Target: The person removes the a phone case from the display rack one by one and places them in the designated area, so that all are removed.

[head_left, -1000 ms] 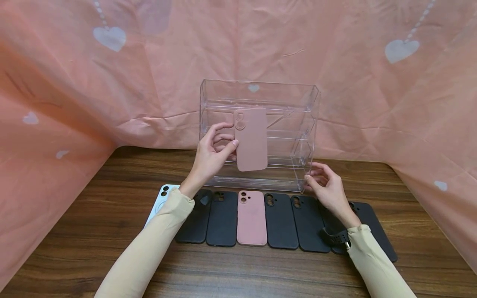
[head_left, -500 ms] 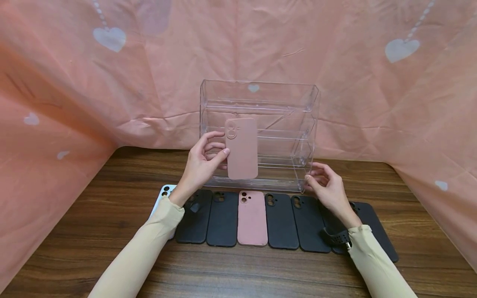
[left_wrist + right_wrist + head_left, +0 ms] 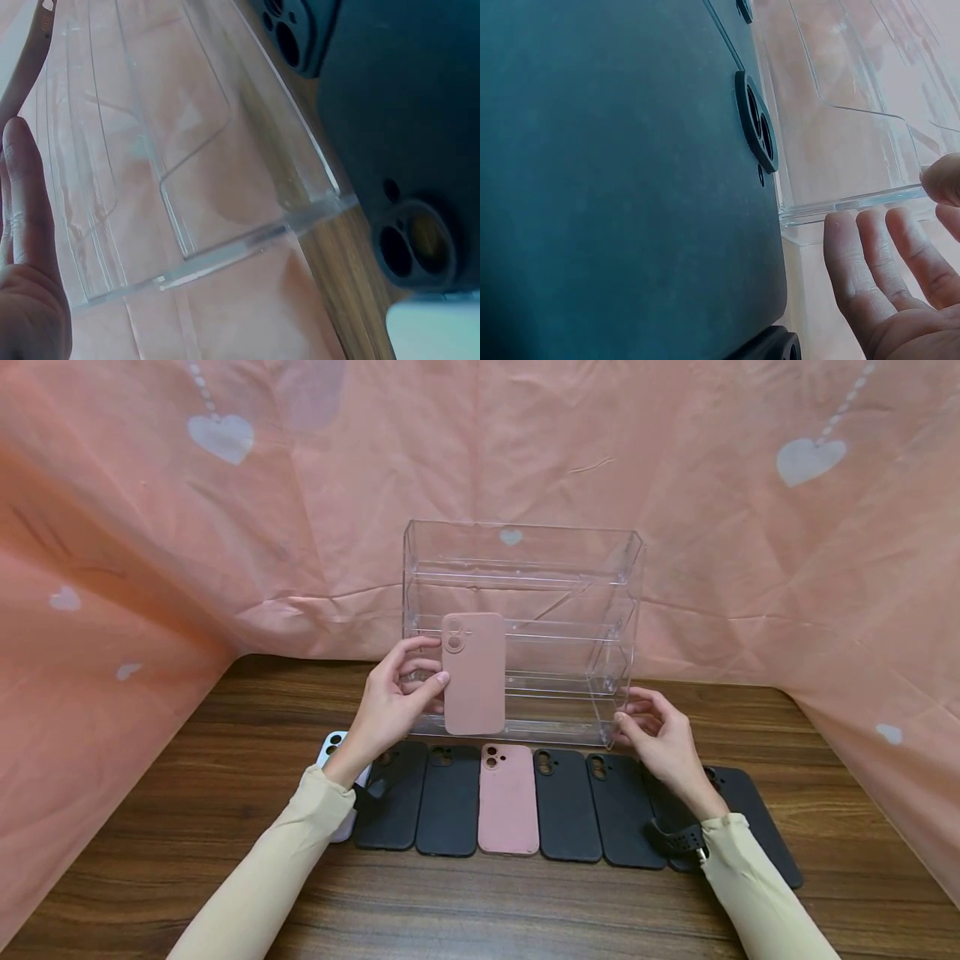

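Note:
My left hand (image 3: 392, 700) pinches a pink phone case (image 3: 475, 675) by its left edge, thumb on the back face. The case stands upright in front of a clear plastic tiered rack (image 3: 570, 631), its camera cutout at top left. In the left wrist view, only a corner of the pink case (image 3: 22, 56) shows above the fingers (image 3: 28, 199). At the rack's lower right side, my right hand (image 3: 660, 739) grips the side panel between thumb and fingers. The right wrist view has the fingertips (image 3: 841, 225) against the rack's edge (image 3: 870, 201).
A row of phone cases lies on the wooden table (image 3: 450, 910) before the rack: a pale one (image 3: 341, 828) at left, several black ones (image 3: 567, 814), and a pink one (image 3: 508, 806) mid-row. Pink heart-print cloth (image 3: 337, 510) closes the back and sides.
My left hand has moved left and down with the pink phone case, which now sits lower in front of the rack and straighter. The right hand has stayed on the rack's side.

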`<state>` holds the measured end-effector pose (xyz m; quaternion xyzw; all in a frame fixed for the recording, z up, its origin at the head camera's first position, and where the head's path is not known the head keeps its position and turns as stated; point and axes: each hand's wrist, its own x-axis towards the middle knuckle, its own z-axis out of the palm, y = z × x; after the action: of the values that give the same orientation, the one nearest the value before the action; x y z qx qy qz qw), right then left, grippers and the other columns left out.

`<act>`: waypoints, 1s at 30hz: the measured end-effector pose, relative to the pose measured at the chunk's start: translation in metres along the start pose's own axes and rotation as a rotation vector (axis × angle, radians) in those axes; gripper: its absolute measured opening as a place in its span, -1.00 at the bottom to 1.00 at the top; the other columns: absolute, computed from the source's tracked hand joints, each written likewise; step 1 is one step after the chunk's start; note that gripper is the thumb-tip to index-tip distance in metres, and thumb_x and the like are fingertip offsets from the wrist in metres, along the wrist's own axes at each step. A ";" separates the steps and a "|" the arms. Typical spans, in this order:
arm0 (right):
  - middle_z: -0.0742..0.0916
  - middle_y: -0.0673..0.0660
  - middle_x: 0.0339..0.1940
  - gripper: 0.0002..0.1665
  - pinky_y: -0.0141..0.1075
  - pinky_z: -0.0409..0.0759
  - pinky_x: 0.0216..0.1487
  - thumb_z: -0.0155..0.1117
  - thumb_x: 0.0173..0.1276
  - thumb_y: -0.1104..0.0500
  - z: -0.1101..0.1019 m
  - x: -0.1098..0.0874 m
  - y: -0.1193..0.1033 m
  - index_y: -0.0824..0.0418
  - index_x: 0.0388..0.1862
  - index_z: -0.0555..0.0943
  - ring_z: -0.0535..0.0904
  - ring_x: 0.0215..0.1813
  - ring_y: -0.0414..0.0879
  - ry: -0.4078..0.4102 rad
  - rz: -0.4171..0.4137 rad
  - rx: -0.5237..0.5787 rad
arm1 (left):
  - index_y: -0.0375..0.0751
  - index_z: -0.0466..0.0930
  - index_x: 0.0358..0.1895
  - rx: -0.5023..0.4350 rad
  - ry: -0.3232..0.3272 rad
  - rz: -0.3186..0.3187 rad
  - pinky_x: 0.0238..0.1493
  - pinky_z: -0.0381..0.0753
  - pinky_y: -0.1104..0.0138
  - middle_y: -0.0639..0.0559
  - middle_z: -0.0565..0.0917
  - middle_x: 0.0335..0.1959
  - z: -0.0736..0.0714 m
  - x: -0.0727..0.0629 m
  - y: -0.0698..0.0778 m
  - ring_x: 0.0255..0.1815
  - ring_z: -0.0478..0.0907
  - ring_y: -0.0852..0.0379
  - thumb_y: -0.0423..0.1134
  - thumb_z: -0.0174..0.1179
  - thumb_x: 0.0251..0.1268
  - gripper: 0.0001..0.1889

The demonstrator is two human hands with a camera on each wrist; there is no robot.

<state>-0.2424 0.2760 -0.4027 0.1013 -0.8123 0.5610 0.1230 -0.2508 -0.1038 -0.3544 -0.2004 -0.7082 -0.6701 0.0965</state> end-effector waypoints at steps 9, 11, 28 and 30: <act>0.59 -0.05 -0.16 -0.46 -0.35 0.79 -0.22 0.25 0.46 0.37 -0.001 -0.001 0.000 0.49 0.35 0.37 0.71 -0.24 -0.33 -0.006 -0.006 -0.009 | -0.04 0.48 0.32 0.049 -0.013 -0.012 -0.33 0.82 0.04 -0.27 0.71 -0.06 -0.012 -0.009 -0.002 -0.40 0.79 0.12 -0.37 0.31 0.37 -0.51; 0.59 -0.06 -0.16 -0.46 -0.34 0.79 -0.22 0.24 0.46 0.37 -0.001 0.000 0.001 0.49 0.35 0.37 0.71 -0.24 -0.32 -0.008 -0.007 -0.011 | -0.06 0.48 0.32 0.063 -0.017 -0.008 -0.33 0.82 0.04 -0.30 0.72 -0.05 -0.015 -0.011 -0.003 -0.38 0.79 0.13 -0.37 0.31 0.37 -0.52; 0.60 0.00 -0.15 -0.48 -0.36 0.79 -0.24 0.25 0.46 0.36 0.000 0.000 0.001 0.43 0.35 0.42 0.69 -0.26 -0.35 -0.002 -0.015 -0.021 | -0.11 0.43 0.33 0.078 -0.041 -0.083 -0.33 0.81 0.01 -0.14 0.74 -0.11 -0.047 -0.032 -0.010 -0.38 0.79 0.11 -0.39 0.29 0.39 -0.51; 0.59 -0.01 -0.15 -0.48 -0.35 0.79 -0.23 0.25 0.46 0.36 0.000 0.000 0.001 0.42 0.35 0.42 0.69 -0.26 -0.34 -0.005 -0.015 -0.023 | -0.12 0.43 0.33 0.092 -0.041 -0.088 -0.34 0.82 0.06 -0.20 0.73 -0.09 -0.050 -0.034 -0.011 -0.37 0.79 0.11 -0.39 0.29 0.39 -0.51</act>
<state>-0.2425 0.2762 -0.4035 0.1072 -0.8183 0.5504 0.1265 -0.2311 -0.1592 -0.3746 -0.1782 -0.7480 -0.6363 0.0617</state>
